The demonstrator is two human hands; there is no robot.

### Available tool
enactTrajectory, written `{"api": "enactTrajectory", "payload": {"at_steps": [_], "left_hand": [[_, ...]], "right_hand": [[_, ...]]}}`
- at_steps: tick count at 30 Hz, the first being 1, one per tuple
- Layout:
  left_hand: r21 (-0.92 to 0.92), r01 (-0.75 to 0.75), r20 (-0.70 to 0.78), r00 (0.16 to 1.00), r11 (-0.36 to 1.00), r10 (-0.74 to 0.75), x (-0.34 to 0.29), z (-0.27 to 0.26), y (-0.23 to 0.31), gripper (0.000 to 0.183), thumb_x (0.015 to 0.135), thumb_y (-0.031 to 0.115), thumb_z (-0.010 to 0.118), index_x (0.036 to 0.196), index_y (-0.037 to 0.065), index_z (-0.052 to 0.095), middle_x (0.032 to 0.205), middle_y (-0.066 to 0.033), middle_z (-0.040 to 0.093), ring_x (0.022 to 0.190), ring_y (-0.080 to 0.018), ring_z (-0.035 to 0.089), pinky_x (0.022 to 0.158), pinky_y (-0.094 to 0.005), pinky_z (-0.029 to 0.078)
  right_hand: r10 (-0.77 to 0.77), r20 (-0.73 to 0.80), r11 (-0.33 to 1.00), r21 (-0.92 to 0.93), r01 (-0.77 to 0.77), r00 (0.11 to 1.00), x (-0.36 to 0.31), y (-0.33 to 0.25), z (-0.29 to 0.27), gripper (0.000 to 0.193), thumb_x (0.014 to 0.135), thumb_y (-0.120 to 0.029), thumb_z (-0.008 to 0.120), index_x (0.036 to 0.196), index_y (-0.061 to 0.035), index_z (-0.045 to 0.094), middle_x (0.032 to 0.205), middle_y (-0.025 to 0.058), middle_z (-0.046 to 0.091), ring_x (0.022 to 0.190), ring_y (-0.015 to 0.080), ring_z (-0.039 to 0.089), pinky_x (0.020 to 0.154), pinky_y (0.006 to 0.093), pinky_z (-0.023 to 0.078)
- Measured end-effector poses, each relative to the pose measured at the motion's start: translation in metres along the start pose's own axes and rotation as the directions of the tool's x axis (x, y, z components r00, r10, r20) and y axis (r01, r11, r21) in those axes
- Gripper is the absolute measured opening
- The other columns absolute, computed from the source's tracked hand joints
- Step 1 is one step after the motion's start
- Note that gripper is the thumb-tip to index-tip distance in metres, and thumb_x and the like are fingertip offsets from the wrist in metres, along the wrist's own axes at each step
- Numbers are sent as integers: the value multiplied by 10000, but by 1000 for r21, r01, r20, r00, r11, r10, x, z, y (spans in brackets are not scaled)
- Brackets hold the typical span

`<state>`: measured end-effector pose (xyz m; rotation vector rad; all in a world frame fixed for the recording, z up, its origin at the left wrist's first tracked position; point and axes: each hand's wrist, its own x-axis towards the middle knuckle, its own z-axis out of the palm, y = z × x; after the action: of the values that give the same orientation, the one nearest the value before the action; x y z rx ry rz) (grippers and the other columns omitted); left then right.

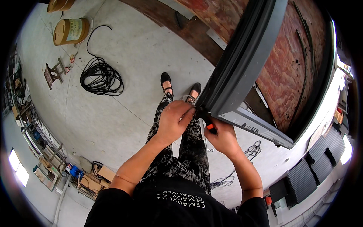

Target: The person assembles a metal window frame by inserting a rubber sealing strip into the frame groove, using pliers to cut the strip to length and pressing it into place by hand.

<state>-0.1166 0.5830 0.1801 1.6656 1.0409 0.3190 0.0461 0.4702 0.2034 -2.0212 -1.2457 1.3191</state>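
Observation:
A dark grey metal frame with black grooved edges lies on the workbench at the right, its near corner pointing toward me. At that corner my left hand is closed, thumb and fingers pinched together against the dark end of the frame. What they pinch is too dark to make out. Close beside it, under the corner, my right hand is wrapped round a tool with a black and orange handle. The tool's working end is hidden at the frame's corner, so its kind does not show.
The bench has a reddish, marbled board top with thin black strips on it. Left on the concrete floor lie a coil of black cable, a small stool and a brown drum. Cluttered shelving lines the left wall.

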Motion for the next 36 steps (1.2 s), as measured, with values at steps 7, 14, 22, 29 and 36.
{"api": "enactTrajectory", "payload": {"at_steps": [7,14,22,29,36], "left_hand": [[1,34,17,999,999,-34,-2,0,-4,67,845,80,641,846,12,637,741,-102,572,720,-309,560,653,-413,440],[14,47,15,999,999,-47,-2,2,0,73,866,74,639,872,3,651,742,-99,572,715,-278,551,650,-375,433],[-145,343,130,937,928,-326,-7,-4,-2,152,963,114,574,948,-26,629,772,-73,664,705,-137,627,670,-276,499],[-284,422,223,902,861,-368,-10,4,17,164,997,113,520,974,-40,572,802,-78,685,749,-142,663,732,-278,539],[-408,403,279,909,819,-309,-9,6,37,188,992,151,527,986,-28,585,784,-100,697,713,-169,689,672,-275,530]], "right_hand": [[1,-37,999,-44,-3,999,1,-3,3,298,786,-105,666,1067,-7,645,766,171,617,669,336,596,638,389,482],[73,12,964,-257,-68,997,-5,-9,-2,264,782,-179,700,1002,-40,659,798,170,649,741,373,628,653,436,496],[-24,-276,873,-473,-114,961,-44,-41,-158,341,779,-131,720,1084,-4,637,840,154,605,747,319,629,669,394,501],[-340,-611,547,-747,-378,715,-19,-38,-182,169,869,-99,653,1012,-9,663,1032,129,665,919,303,643,798,386,512],[44,-362,987,163,17,931,-35,-40,34,365,741,-104,790,1057,-15,632,1003,142,669,977,323,637,837,401,517]]}}
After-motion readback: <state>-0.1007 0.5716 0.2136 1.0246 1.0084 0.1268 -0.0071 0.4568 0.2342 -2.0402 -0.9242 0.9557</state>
